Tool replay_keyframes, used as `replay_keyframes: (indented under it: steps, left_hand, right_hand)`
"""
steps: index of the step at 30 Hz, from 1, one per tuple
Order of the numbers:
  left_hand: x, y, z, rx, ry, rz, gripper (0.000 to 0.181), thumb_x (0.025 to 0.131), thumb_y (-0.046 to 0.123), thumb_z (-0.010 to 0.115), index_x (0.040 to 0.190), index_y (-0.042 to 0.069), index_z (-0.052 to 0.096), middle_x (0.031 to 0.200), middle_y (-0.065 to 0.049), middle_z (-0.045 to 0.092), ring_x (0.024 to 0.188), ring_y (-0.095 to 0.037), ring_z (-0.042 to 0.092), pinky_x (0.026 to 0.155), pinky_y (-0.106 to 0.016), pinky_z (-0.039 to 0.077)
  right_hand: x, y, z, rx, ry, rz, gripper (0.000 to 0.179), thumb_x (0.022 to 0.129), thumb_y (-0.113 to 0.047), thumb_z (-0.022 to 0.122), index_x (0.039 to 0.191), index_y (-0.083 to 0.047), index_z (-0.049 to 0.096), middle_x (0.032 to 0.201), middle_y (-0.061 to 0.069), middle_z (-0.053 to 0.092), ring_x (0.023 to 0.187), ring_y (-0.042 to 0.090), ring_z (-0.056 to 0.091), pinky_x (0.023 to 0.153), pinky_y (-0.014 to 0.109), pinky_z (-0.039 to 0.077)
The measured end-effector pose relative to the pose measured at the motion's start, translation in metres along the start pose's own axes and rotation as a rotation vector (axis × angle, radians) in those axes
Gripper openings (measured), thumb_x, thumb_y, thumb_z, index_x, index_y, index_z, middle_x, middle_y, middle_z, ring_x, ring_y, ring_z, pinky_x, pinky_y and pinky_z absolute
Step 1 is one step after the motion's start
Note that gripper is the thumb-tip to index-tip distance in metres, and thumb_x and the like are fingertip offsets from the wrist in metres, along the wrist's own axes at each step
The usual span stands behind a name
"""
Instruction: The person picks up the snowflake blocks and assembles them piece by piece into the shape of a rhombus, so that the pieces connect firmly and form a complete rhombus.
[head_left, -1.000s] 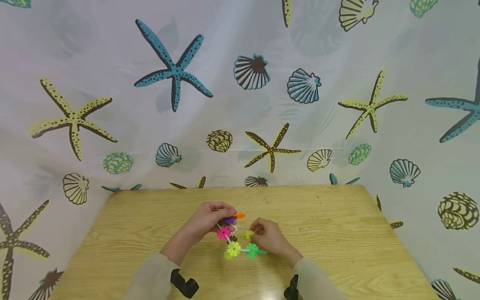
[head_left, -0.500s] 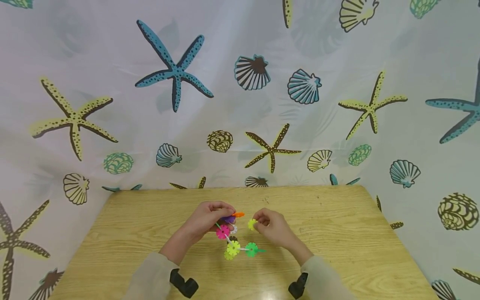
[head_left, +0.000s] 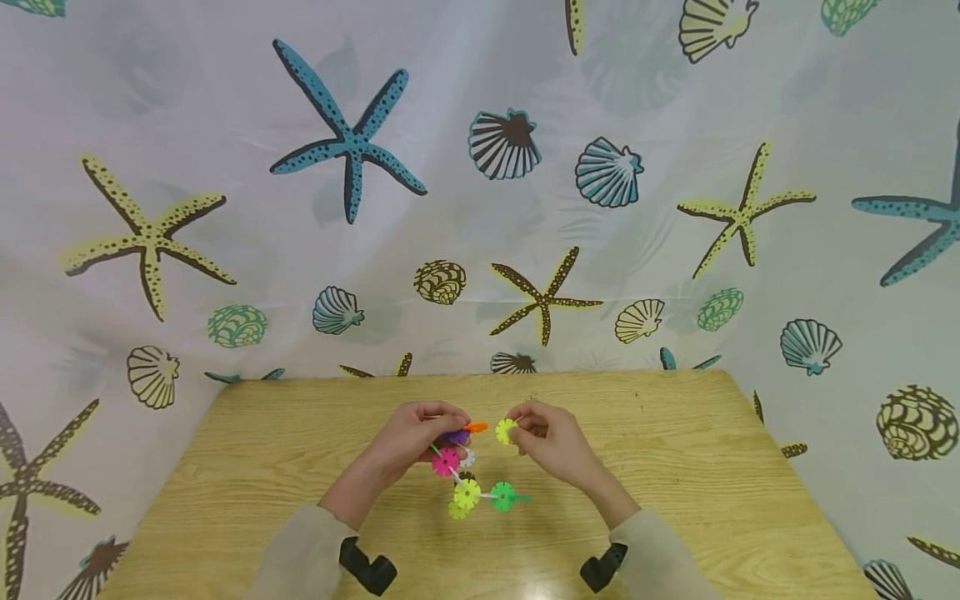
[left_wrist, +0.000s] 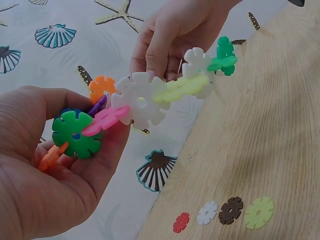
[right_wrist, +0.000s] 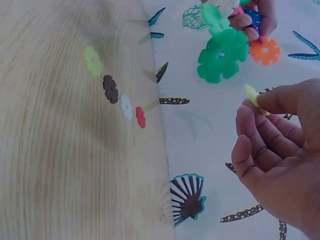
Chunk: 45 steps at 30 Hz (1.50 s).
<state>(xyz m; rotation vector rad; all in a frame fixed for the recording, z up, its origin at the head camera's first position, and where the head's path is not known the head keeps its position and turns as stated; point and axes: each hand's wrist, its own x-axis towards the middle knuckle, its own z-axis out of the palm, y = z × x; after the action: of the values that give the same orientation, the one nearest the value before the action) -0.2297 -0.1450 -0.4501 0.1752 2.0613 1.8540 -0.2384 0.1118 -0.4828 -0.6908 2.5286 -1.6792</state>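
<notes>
My left hand (head_left: 412, 437) holds one end of a chain of notched, flower-shaped interlocking plastic discs. In the left wrist view a green disc (left_wrist: 75, 134) lies among its fingers, followed outward by a pink disc (left_wrist: 106, 120), a white disc (left_wrist: 141, 100), a yellow disc (left_wrist: 181, 89), another white one and green ones at the free end. An orange disc (head_left: 477, 427) sticks out past the left fingertips, joined to a purple disc (head_left: 459, 437). Just right of it, my right hand (head_left: 555, 442) pinches a single yellow disc (right_wrist: 256, 98) between thumb and fingers, a small gap from the orange disc.
Loose on the wooden table (head_left: 660, 467) under the chain lie a red disc (left_wrist: 181, 222), a white disc (left_wrist: 207, 213), a brown disc (left_wrist: 230, 210) and a yellow disc (left_wrist: 259, 212) in a row. A curtain (head_left: 465, 208) printed with starfish and shells hangs behind the table.
The right hand has risen away from the chain's free green end with its yellow disc, up level with the orange disc. The left hand and chain have barely moved.
</notes>
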Motion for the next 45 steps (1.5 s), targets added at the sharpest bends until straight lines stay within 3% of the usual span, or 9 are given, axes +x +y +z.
replay_keyframes:
  steps: [6,15,18,25,34,45]
  left_hand:
    - [-0.001,0.001,0.001,0.001,0.003,-0.001,0.035,0.106,0.023,0.064,0.126,-0.006,0.068,0.093,-0.002,0.079,0.079,-0.009,0.073,0.064,-0.023,0.059]
    - [0.001,0.000,0.001,0.005,0.009,-0.005,0.035,0.106,0.023,0.064,0.126,-0.005,0.069,0.092,0.000,0.079,0.079,-0.008,0.074,0.065,-0.023,0.059]
    - [0.001,0.000,0.002,0.003,0.012,-0.013,0.034,0.106,0.022,0.065,0.125,-0.005,0.069,0.089,0.001,0.079,0.075,-0.008,0.073,0.062,-0.021,0.057]
    - [0.002,0.001,0.004,0.007,0.019,-0.018,0.030,0.105,0.023,0.066,0.121,-0.001,0.072,0.099,-0.011,0.080,0.077,-0.010,0.074,0.063,-0.024,0.059]
    - [0.003,0.001,0.006,0.034,0.020,-0.015,0.029,0.105,0.023,0.066,0.119,-0.001,0.073,0.095,-0.006,0.080,0.075,-0.009,0.072,0.063,-0.022,0.057]
    - [0.004,-0.002,0.012,0.021,0.062,-0.003,0.027,0.106,0.017,0.064,0.120,-0.005,0.072,0.087,-0.004,0.078,0.074,-0.011,0.075,0.060,-0.021,0.058]
  right_hand:
    - [0.000,-0.011,-0.004,0.049,-0.006,0.010,0.019,0.101,-0.007,0.068,0.118,0.001,0.070,0.088,0.018,0.073,0.067,0.008,0.064,0.060,0.024,0.054]
    - [-0.001,-0.018,-0.007,0.096,-0.034,0.023,0.022,0.103,-0.010,0.067,0.121,0.002,0.070,0.085,0.007,0.072,0.068,0.009,0.067,0.063,0.024,0.056]
    - [0.000,-0.019,-0.007,0.108,-0.033,0.024,0.021,0.103,-0.009,0.066,0.121,0.001,0.070,0.084,0.006,0.072,0.068,0.009,0.067,0.065,0.024,0.057]
    - [0.000,-0.023,-0.006,0.120,-0.029,0.033,0.022,0.103,-0.010,0.067,0.122,0.001,0.070,0.086,0.009,0.073,0.069,0.009,0.068,0.067,0.024,0.058]
    - [0.001,-0.025,-0.002,0.150,-0.028,0.053,0.022,0.103,-0.009,0.067,0.123,0.000,0.070,0.088,0.008,0.074,0.070,0.009,0.069,0.069,0.025,0.060]
    - [-0.001,-0.026,0.003,0.186,-0.030,0.002,0.024,0.104,-0.007,0.066,0.123,0.007,0.068,0.097,0.031,0.072,0.072,0.005,0.069,0.069,0.021,0.059]
